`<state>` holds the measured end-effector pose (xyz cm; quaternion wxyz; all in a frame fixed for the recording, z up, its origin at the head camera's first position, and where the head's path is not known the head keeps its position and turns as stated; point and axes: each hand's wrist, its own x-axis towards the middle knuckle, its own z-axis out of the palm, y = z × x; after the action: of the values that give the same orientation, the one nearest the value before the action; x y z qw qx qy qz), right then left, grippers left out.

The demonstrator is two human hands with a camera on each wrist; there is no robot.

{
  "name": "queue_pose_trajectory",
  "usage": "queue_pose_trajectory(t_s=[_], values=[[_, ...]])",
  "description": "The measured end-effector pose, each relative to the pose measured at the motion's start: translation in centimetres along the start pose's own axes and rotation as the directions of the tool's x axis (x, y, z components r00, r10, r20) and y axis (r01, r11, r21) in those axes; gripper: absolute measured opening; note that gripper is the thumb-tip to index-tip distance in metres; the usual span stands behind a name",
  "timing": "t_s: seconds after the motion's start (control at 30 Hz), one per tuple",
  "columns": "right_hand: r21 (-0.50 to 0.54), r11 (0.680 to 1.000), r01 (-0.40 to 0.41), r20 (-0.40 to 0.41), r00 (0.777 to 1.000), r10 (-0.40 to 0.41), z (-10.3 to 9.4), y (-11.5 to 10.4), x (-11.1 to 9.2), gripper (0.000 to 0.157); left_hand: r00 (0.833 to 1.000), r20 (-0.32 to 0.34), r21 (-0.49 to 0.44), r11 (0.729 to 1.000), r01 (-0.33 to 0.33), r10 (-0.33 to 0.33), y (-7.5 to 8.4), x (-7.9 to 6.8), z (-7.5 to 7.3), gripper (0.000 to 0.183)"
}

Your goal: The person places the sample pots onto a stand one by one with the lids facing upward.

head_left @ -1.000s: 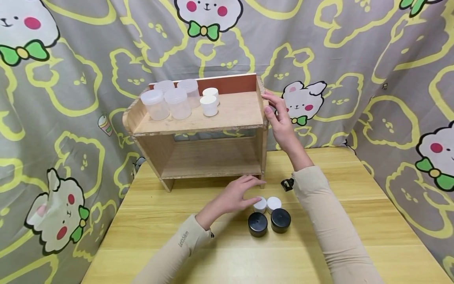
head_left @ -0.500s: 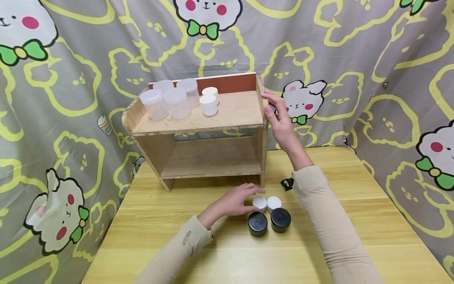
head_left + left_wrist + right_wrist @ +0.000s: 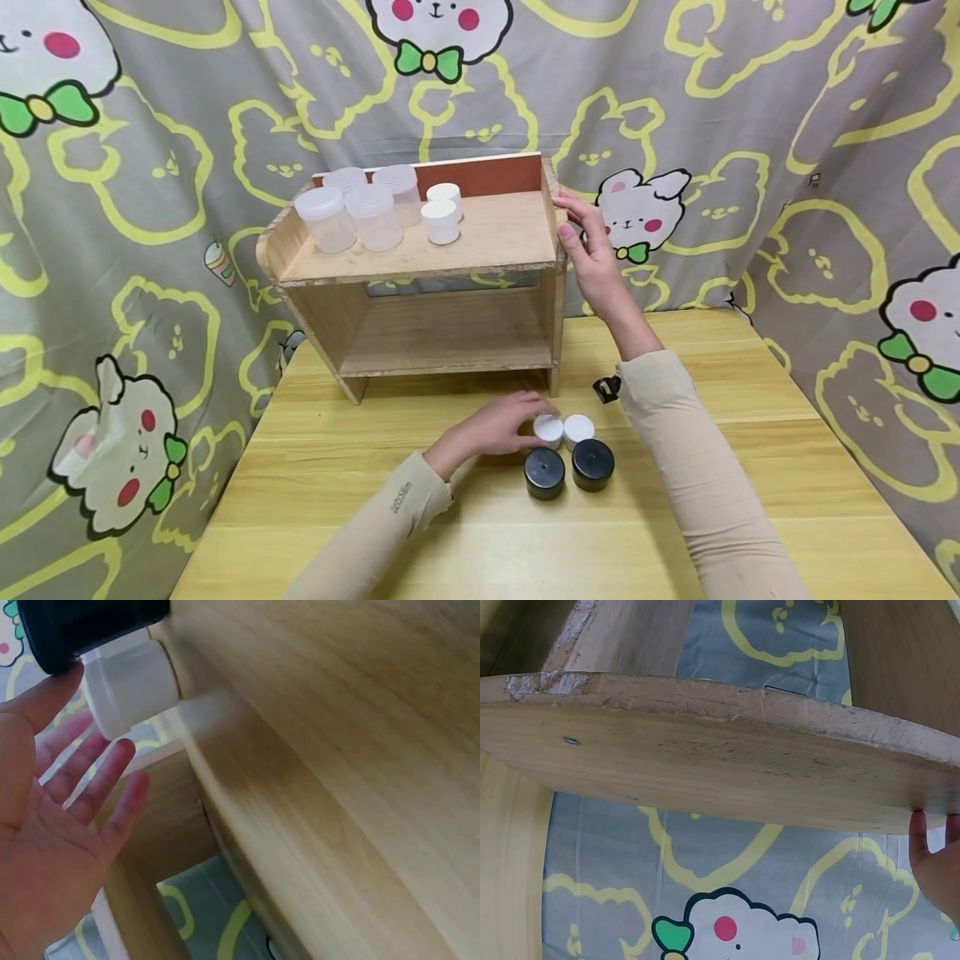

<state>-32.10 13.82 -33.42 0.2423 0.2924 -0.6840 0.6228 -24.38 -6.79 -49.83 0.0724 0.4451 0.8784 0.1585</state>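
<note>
My left hand (image 3: 504, 425) is beside a small white lidded jar (image 3: 548, 430), thumb on its near side and fingers around the far side. In the left wrist view its fingers (image 3: 90, 787) are spread, and the thumb reaches up to a black-lidded jar (image 3: 90, 630) overlapping the white one. A second white jar (image 3: 578, 429) and two black jars (image 3: 544, 472) stand close together here. My right hand (image 3: 596, 258) rests against the wooden shelf's (image 3: 450, 268) right side panel; in the right wrist view fingertips touch the panel's outer face.
Several frosted plastic jars (image 3: 375, 218) and two white jars (image 3: 440, 222) stand on the shelf's upper board. Its lower board (image 3: 446, 333) lies below. A small black object (image 3: 607, 388) is on the table (image 3: 487, 542) by the right sleeve. A patterned curtain (image 3: 675, 83) hangs behind.
My left hand has lowered from above the white jar to its side, fingers and thumb coming around it. The right hand stays on the shelf's side.
</note>
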Motion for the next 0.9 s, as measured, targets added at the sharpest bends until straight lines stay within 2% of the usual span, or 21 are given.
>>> queue_pose_trajectory(t_s=[0.23, 0.57, 0.9], values=[[-0.001, 1.000, 0.003, -0.004, 1.000, -0.003, 0.03, 0.06, 0.08, 0.039, 1.000, 0.013, 0.031, 0.999, -0.009, 0.008, -0.13, 0.36, 0.47, 0.044], [0.009, 1.000, -0.006, -0.002, 1.000, 0.006, 0.12, -0.01, 0.03, 0.039, 1.000, 0.022, 0.015, 1.000, 0.000, -0.001, 0.09, 0.39, 0.48, 0.042], [0.005, 1.000, -0.001, -0.006, 1.000, 0.001, 0.11, 0.09, 0.09, 0.039, 0.999, 0.012, 0.016, 0.999, -0.031, 0.031, -0.12, 0.28, 0.53, 0.042]])
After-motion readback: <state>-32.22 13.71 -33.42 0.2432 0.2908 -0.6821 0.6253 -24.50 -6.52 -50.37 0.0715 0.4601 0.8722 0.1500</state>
